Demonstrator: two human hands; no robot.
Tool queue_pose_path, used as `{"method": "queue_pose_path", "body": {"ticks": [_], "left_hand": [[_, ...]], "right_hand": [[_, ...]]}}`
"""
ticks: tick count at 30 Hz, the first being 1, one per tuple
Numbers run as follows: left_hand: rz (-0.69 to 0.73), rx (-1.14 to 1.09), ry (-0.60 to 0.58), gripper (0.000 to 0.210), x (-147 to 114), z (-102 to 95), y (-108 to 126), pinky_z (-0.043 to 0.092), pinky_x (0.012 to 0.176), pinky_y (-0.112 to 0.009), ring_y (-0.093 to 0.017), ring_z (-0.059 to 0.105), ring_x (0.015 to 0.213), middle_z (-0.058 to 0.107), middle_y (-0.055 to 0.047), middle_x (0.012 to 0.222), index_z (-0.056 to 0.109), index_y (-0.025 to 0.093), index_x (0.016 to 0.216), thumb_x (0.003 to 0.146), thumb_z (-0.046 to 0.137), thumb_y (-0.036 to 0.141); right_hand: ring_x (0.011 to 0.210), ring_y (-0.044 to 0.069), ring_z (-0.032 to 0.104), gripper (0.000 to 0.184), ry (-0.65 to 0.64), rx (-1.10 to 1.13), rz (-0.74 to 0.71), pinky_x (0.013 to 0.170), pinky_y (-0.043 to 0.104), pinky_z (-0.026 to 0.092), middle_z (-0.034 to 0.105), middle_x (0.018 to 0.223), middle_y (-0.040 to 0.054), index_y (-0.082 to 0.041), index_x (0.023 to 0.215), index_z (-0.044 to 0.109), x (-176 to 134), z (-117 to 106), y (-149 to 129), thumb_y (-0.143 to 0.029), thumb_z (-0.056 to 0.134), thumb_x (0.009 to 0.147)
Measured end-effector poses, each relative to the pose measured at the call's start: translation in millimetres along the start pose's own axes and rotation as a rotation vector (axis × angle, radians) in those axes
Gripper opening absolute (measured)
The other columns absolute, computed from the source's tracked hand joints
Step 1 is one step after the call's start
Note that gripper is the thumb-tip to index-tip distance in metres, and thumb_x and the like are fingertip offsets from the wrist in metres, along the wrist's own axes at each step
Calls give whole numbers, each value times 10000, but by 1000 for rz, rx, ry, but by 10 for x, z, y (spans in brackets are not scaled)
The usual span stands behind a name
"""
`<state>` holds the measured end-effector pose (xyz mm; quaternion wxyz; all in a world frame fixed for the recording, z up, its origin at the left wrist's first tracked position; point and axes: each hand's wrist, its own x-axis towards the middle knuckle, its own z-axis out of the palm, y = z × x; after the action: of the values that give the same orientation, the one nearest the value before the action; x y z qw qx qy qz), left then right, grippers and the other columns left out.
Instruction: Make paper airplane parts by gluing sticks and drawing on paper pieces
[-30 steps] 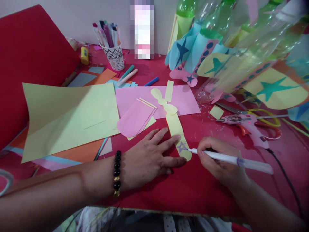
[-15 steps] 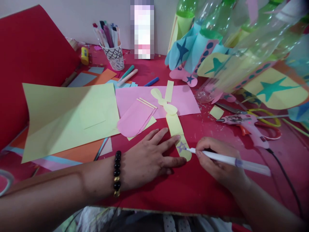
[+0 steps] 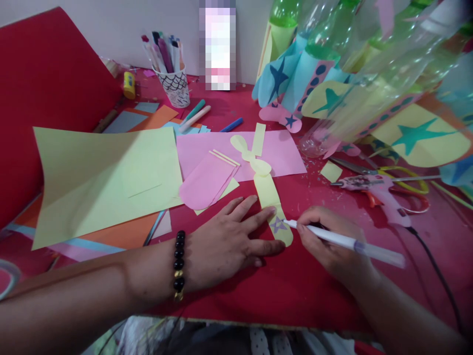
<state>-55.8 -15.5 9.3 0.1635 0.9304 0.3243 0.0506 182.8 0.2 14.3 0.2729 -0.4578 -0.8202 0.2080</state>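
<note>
A long yellow paper cutout (image 3: pixel 267 191) with a rounded end lies on the red table. Near that end, a small purple star (image 3: pixel 278 225) is drawn. My left hand (image 3: pixel 229 231) lies flat with fingers spread, its fingertips pressing the cutout's rounded end on either side of the star. Pinched in my right hand (image 3: pixel 328 241) is a white marker (image 3: pixel 336 238) with a purple band, its tip at the star's upper right. Pink rounded paper pieces (image 3: pixel 209 182) lie beyond my left fingers, partly over a pink sheet (image 3: pixel 288 153).
A large yellow sheet (image 3: pixel 107 182) covers the left side. Pens fill a patterned cup (image 3: pixel 175 86) at the back. Decorated plastic bottles (image 3: pixel 328 44) crowd the right rear. A pink glue gun (image 3: pixel 384 190) with a cord lies at right beside yellow-handled scissors (image 3: pixel 406 180).
The marker tip has shifted slightly up on the star, and my right hand has moved a little left. The star's purple looks more filled in. My left hand stays put.
</note>
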Motion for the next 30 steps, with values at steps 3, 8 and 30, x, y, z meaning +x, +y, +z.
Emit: {"method": "queue_pose_path", "body": {"ticks": [3, 8, 30], "left_hand": [[-2, 2, -4, 378, 1, 0, -4, 244, 1139, -550, -301, 305, 1408, 293, -29, 1573, 494, 430, 1364, 988, 451, 433], [-5, -8, -27, 385, 1, 10, -6, 249, 1133, -563, -311, 284, 1420, 282, -43, 1577, 486, 426, 1373, 990, 447, 422], [2, 11, 27, 373, 4, 3, 5, 278, 1115, -567, -331, 313, 1400, 302, -40, 1566, 518, 436, 1342, 971, 484, 437]], "right_hand": [[531, 104, 546, 99, -18, 8, -18, 540, 234, 417, 600, 621, -22, -200, 740, 597, 4, 5, -1, -153, 587, 827], [490, 101, 513, 108, 30, -10, 8, 509, 239, 399, 587, 596, -28, -206, 737, 598, 4, -7, -3, -156, 583, 831], [511, 106, 517, 91, -2, 35, 12, 528, 237, 418, 589, 617, -25, -208, 773, 607, -20, 44, -39, -159, 573, 841]]}}
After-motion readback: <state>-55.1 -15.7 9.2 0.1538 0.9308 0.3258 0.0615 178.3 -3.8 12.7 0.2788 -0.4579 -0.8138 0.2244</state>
